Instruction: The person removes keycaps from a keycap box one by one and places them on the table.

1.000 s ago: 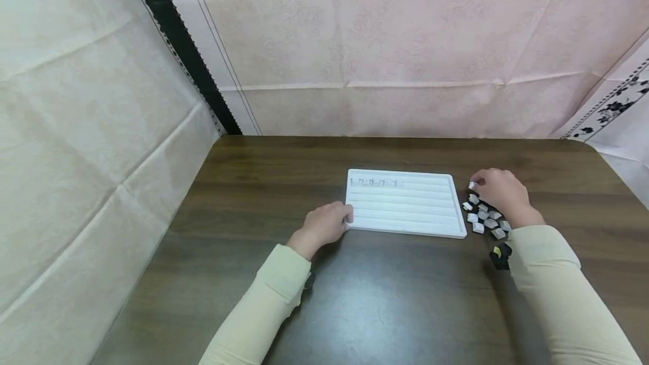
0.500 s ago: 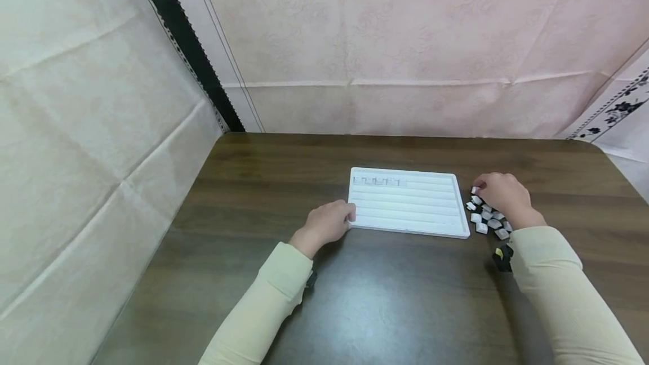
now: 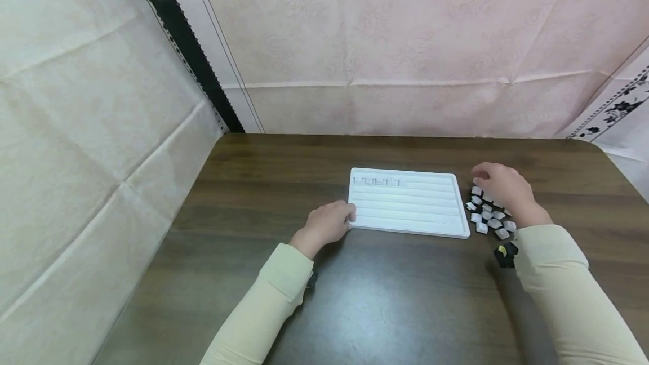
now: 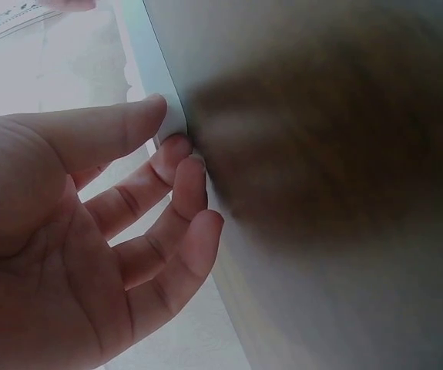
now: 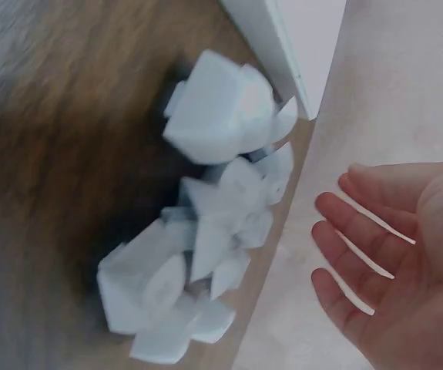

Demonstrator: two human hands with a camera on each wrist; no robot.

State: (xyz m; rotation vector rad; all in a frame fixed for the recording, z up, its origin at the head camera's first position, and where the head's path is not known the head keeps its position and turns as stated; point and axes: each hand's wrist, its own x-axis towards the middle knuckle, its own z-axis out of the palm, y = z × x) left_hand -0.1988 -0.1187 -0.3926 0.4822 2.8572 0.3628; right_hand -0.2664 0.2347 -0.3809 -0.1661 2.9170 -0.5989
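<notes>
A flat white board (image 3: 405,207) with raised horizontal ridges lies on the table. Several small pieces with dark outlines (image 3: 377,181) stand in its top-left row. My left hand (image 3: 327,222) pinches the board's lower left corner, thumb on one face and fingertips at the other, as the left wrist view shows at the board's edge (image 4: 159,85). Right of the board sits a loose cluster of small white angular blocks (image 3: 475,218). My right hand (image 3: 507,187) hovers over the far side of that cluster; in the right wrist view its fingers are relaxed, with nothing held.
The brown wooden table (image 3: 355,308) has its far edge against a pale patterned cloth (image 3: 405,44). Another cloth (image 3: 76,156) hangs along the left side. A dark wrist device (image 3: 505,254) is strapped at the right cuff, close to the nearest blocks.
My right hand has risen slightly from the far end of the blocks and its fingers have loosened; the block at its fingertips now lies free. The left hand keeps its grip on the board.
</notes>
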